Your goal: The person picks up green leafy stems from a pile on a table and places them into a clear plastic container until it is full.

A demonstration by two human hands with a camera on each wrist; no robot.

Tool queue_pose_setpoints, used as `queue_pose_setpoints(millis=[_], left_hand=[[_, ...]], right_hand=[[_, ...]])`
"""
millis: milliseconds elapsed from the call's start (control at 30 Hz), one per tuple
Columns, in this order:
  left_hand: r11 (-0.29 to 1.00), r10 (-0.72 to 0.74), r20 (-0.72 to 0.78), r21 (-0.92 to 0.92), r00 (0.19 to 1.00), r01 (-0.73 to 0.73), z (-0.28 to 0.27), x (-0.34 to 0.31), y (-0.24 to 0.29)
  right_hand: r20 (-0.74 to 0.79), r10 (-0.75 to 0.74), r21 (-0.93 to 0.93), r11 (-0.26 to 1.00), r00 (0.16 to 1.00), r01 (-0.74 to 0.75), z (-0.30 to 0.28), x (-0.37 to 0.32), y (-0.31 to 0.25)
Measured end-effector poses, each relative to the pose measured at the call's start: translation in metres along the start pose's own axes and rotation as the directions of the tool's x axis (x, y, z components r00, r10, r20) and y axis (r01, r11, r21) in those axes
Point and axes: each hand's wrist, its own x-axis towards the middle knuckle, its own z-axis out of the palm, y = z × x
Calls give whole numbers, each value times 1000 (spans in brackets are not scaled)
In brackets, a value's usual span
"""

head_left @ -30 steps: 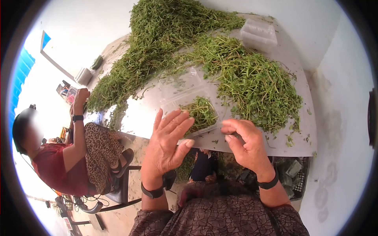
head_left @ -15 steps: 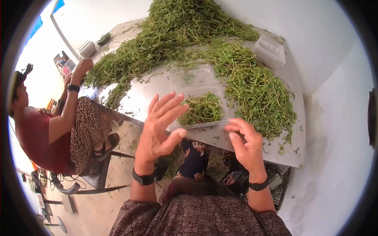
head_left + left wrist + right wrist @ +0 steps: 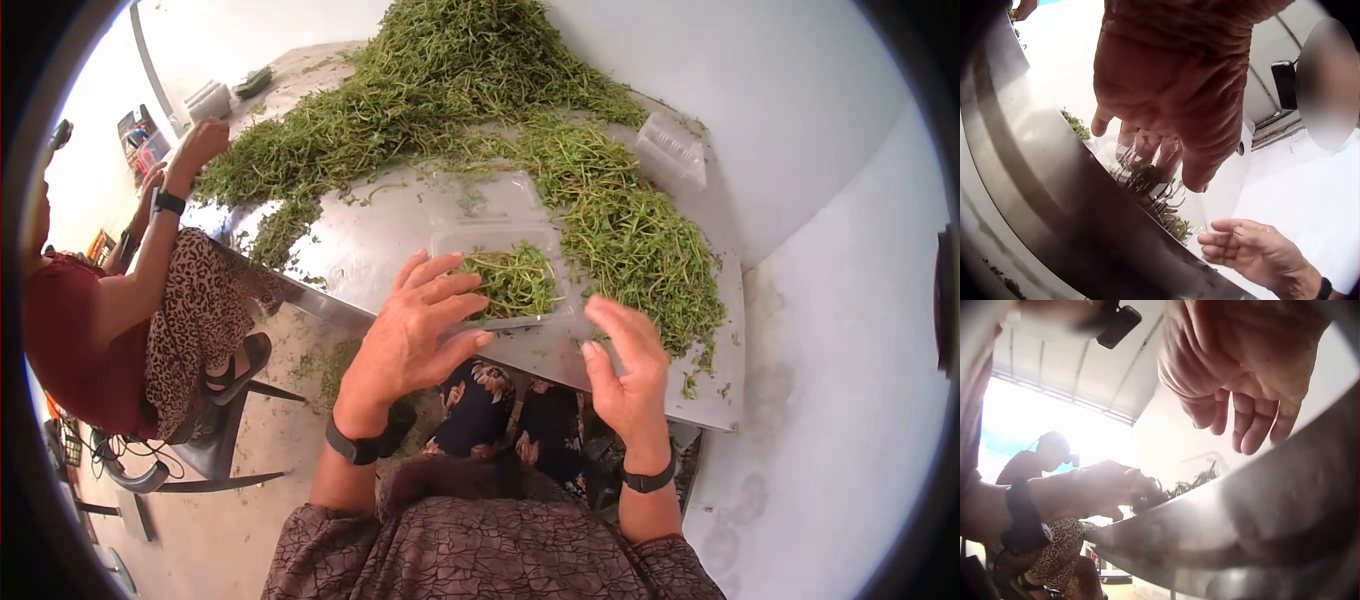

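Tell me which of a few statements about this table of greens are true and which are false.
1. The clear plastic tray holds green sprigs. True.
2. The right hand grips a knife. False: it is open and holds nothing.
3. The left hand has its fingers spread at the tray's near left corner. True.
4. The shiny steel table carries nothing but the tray. False: a large heap of loose green herbs covers much of it.
5. A stack of clear plastic boxes sits near the table's far right corner. True.
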Motion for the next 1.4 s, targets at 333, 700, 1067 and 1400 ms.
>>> queue_pose_setpoints(millis=[333, 700, 1067, 1400], left_hand=[[989, 72, 56, -131, 996, -64, -10, -6, 0], [997, 66, 77, 24, 995, -68, -17, -2, 13], [997, 75, 149, 1, 986, -76, -13, -1, 12], [993, 121, 112, -4, 986, -121, -15, 4, 19]], right_hand=[[405, -273, -226, 895, 873, 384, -14, 40, -30], [598, -228, -218, 877, 769, 429, 0, 48, -26], [587, -192, -331, 829, 787, 450, 11, 52, -17], [582, -254, -198, 877, 772, 438, 5, 55, -33]])
